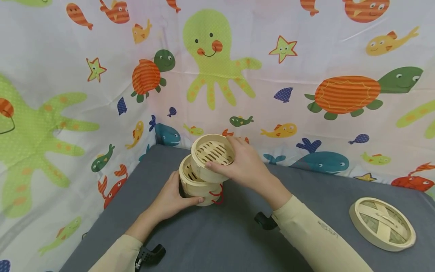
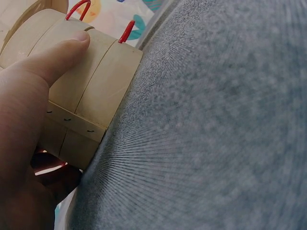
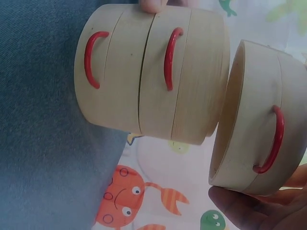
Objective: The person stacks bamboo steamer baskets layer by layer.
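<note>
Two bamboo steamer baskets stand stacked on the grey cloth, with red loop handles on their sides. My left hand grips this stack from the left; its thumb lies across the front, as the left wrist view shows. Above it, my right hand holds a third steamer basket with a slatted base, thumb on the near rim. This basket is tilted and set off to the right of the stack. In the right wrist view a gap shows between the held basket and the stack; whether their edges touch, I cannot tell.
A round woven bamboo lid with crossed strips lies on the grey cloth at the right. A white curtain printed with sea animals hangs behind and along the left side.
</note>
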A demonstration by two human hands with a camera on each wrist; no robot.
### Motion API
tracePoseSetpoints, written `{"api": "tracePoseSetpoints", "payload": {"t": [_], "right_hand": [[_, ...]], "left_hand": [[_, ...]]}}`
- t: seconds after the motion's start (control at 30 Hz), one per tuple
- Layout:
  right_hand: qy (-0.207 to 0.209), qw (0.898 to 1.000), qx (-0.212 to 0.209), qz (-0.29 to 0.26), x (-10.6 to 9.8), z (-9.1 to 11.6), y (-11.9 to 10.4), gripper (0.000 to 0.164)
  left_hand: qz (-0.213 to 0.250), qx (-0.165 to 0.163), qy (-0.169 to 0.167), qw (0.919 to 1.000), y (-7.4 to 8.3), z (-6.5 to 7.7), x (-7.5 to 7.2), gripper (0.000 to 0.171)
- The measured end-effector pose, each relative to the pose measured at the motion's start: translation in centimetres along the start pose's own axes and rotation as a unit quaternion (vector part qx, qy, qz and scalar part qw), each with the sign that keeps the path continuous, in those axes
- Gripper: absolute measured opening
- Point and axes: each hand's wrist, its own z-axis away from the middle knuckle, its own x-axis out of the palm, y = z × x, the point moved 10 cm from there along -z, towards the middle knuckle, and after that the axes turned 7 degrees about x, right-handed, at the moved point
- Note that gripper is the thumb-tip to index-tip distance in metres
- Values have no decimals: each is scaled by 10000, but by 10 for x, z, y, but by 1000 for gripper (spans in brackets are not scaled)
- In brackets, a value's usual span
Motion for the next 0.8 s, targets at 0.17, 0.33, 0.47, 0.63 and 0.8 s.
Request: {"api": "tracePoseSetpoints", "payload": {"t": [0.17, 0.33, 0.47, 0.63, 0.8], "right_hand": [[-132, 9998, 112, 45, 8, -4, -3, 103], [-242, 9997, 79, 31, 14, -7, -9, 104], [-247, 9997, -20, 82, 18, -9, -15, 106], [-293, 9994, 16, 193, 23, -10, -18, 109], [-325, 9992, 136, 192, 28, -9, -19, 112]], "left_hand": [[25, 40, -19, 10000, 2, -1, -1, 125], [31, 58, 1, 10000, 2, 0, -1, 132], [56, 36, 33, 10000, 2, 1, -2, 132], [109, 10, 12, 9999, 2, 1, -1, 123], [164, 13, -25, 9999, 1, -1, 2, 120]]}}
